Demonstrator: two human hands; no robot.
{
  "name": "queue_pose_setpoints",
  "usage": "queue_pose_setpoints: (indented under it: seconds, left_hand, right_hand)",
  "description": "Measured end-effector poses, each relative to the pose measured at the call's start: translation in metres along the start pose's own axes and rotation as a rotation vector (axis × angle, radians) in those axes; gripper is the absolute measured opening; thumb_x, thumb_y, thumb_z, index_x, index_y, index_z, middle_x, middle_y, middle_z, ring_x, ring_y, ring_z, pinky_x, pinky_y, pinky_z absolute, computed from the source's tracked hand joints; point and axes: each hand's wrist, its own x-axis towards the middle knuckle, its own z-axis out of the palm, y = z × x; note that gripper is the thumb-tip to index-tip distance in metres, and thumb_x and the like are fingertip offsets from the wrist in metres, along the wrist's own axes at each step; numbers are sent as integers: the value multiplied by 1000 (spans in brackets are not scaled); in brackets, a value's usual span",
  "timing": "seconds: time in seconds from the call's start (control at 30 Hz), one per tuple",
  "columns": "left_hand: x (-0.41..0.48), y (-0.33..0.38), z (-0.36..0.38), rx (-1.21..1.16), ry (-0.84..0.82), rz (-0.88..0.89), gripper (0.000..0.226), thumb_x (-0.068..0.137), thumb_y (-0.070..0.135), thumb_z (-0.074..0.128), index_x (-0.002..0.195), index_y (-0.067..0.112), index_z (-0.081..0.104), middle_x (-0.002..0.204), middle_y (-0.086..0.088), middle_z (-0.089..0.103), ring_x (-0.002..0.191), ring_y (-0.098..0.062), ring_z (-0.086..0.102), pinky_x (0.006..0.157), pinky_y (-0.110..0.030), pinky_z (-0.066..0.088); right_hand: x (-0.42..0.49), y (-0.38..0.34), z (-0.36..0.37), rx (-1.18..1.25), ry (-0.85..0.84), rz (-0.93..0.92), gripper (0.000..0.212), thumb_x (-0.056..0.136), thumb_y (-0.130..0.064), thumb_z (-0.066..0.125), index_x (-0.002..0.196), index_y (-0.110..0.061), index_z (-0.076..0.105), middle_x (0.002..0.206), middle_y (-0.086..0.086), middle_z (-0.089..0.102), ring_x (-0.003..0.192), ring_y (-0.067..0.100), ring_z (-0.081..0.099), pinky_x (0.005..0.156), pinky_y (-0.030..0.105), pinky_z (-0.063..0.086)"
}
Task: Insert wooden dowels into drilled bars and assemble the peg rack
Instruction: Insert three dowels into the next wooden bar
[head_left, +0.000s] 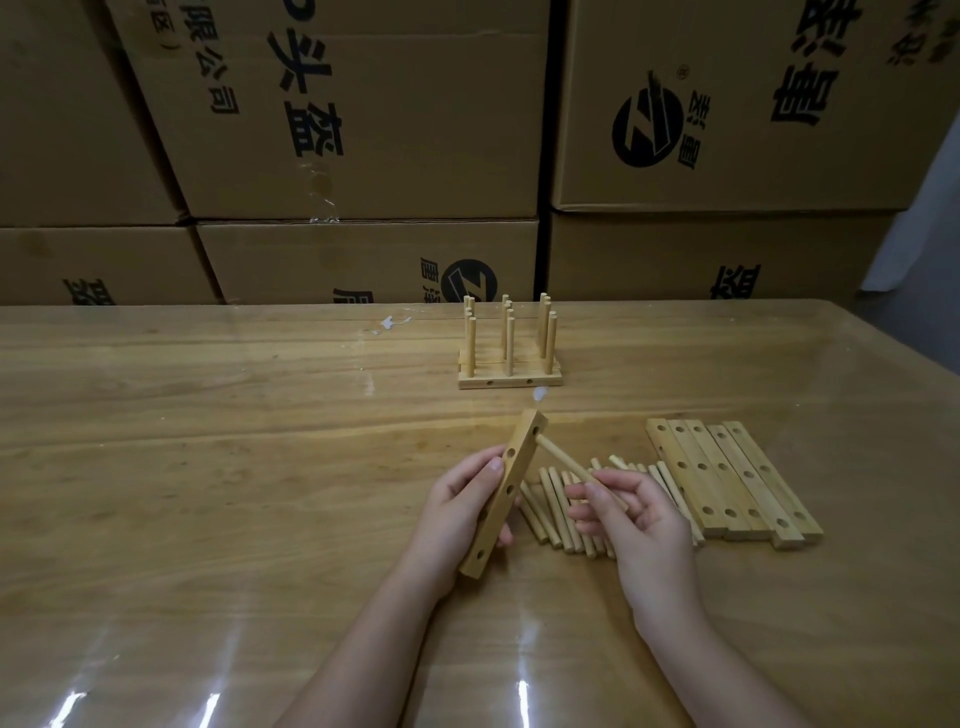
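Alignment decides this step: the left hand (462, 512) grips the drilled bar (500, 519) tilted above the table (260, 467), the right hand (639, 525) pinches a dowel (566, 462) at its far hole, needing a straight, square push

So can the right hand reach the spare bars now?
Probably yes: the spare bars lie flat just right of the right hand, nothing standing between. But it pinches a dowel, so it isn't free to grasp.

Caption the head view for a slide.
Left hand holds a drilled bar; right hand guides a dowel to its far hole.
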Motion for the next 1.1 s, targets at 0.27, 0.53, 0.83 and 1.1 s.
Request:
queue_pose_setpoints:
  seconds: [0.27, 0.53, 0.83, 1.1]
  left_hand:
    - [0, -2, -1, 13, -41, -10, 29, 78, 37, 60, 106, 34, 70, 77, -11, 70, 46, -15, 59, 43, -20, 48]
    - [0, -5, 0, 79, -31, 7, 33, 77, 40, 60, 109, 34, 69, 75, -6, 71, 49, -14, 60, 45, -20, 48]
    - [-4, -2, 3, 163, -26, 48, 24, 76, 45, 60, 97, 51, 70, 77, 2, 73, 53, -13, 62, 49, -21, 50]
    - [-5, -1, 4, 189, -33, 58, 25, 78, 44, 60, 100, 52, 69, 82, 9, 73, 61, -13, 63, 52, -24, 52]
  right_hand:
    - [0, 3, -4, -51, 27, -9, 6, 87, -18, 62, 89, -22, 65, 73, 3, 70, 58, 10, 61, 53, 18, 50]
    - [-4, 1, -4, -195, 75, -103, 9, 87, -18, 61, 89, -26, 63, 75, -4, 69, 58, 7, 59, 52, 21, 50]
    - [-5, -1, -6, -350, 90, -190, 11, 87, -16, 61, 91, -26, 63, 77, -12, 68, 68, 2, 62, 59, 19, 46]
    - [-5, -1, -6, -358, 94, -211, 16, 87, -14, 62, 89, -29, 62, 76, -14, 67, 66, 2, 61, 55, 12, 46]
